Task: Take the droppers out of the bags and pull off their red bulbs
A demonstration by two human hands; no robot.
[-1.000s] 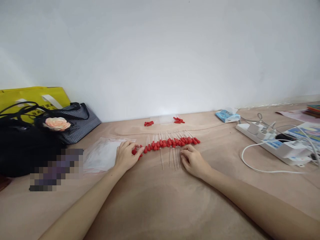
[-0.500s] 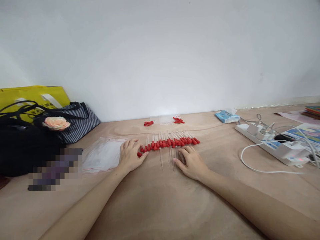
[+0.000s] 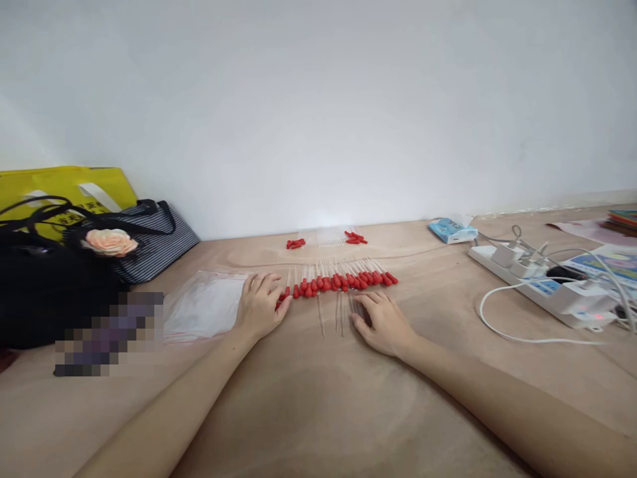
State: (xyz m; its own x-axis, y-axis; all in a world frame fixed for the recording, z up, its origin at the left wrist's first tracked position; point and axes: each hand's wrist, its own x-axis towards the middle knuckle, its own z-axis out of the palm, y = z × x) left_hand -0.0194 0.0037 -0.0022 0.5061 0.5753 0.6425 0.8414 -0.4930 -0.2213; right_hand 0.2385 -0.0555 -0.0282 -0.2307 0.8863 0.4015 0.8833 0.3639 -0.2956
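My left hand (image 3: pixel 259 307) has slid rightward over the last second, and the red-bulbed droppers (image 3: pixel 326 284) nearest it now sit closer to the rest of the row, with little gap between. To me that means the left end is being drawn into the line, though it does not look even yet. The row lies on the brown tabletop (image 3: pixel 318 398) between my hands, most thin stems (image 3: pixel 323 269) pointing away from me. My left fingers are loosely spread, thumb beside the end bulbs (image 3: pixel 287 291); whether I pinch one I cannot tell. My right hand (image 3: pixel 384 324) has edged left and lies half curled just beside the few stems that point toward me (image 3: pixel 321 317); its fingertips are partly hidden, so I cannot tell whether they hold anything.
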